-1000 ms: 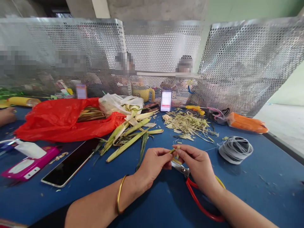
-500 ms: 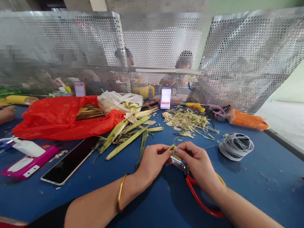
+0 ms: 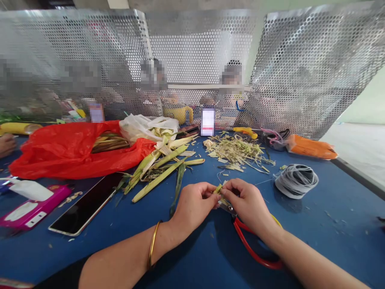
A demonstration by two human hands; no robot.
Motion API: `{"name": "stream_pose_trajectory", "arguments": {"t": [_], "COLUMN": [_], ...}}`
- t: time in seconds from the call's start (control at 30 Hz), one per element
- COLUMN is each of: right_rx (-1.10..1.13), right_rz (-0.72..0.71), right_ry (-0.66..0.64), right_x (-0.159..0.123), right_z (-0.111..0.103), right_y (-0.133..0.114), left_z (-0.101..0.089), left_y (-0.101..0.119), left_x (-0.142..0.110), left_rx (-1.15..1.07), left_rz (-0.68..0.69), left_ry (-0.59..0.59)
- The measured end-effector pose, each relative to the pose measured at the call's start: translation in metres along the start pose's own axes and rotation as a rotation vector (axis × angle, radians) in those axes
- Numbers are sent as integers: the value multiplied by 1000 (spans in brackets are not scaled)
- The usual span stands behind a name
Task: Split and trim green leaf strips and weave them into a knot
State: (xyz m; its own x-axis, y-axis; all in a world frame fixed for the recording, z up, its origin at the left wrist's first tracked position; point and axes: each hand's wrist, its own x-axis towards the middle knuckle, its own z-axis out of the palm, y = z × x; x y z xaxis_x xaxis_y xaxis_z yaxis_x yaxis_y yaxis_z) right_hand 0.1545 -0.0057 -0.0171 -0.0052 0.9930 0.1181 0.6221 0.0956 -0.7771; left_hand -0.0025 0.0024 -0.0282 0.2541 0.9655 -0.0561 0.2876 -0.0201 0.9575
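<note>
Between the fingertips of both hands is a small yellow-green piece of husk (image 3: 218,189). My left hand (image 3: 194,204), with a gold bangle on its wrist, pinches it from the left. My right hand (image 3: 245,200) pinches its other side, thumb against fingers. Red-handled scissors (image 3: 245,241) lie beneath my hands; the right hand and forearm hide part of them. A spool of white thread (image 3: 296,181) stands to the right, and a thin strand runs from it toward my hands. Beyond my hands lies a heap of cut husk scraps (image 3: 237,149).
Long husk strips (image 3: 162,176) lie left of my hands beside a red plastic bag (image 3: 66,156). A dark phone (image 3: 87,204) and a magenta power strip (image 3: 33,206) are at the left. An orange packet (image 3: 311,147) sits at the right. A perforated metal screen (image 3: 198,52) closes the back; another person's hand (image 3: 6,145) shows far left.
The camera view has shifted slightly. My fingers have moved a little around the husk piece, which is now tilted more upright; both hands still pinch it.
</note>
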Motion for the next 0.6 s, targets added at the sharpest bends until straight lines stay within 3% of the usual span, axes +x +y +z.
{"name": "stream_pose_trajectory", "arguments": {"t": [0.3,0.6], "right_rx": [58,326], "right_rz": [4,81], "right_ry": [-38,-82], "right_x": [0,3], "right_z": [0,1], "right_y": [3,5], "left_z": [-5,-6], "left_y": [3,5], "left_x": [2,0], "left_rx": [190,272], "left_rz": [99,144], "left_ry": [14,-12]}}
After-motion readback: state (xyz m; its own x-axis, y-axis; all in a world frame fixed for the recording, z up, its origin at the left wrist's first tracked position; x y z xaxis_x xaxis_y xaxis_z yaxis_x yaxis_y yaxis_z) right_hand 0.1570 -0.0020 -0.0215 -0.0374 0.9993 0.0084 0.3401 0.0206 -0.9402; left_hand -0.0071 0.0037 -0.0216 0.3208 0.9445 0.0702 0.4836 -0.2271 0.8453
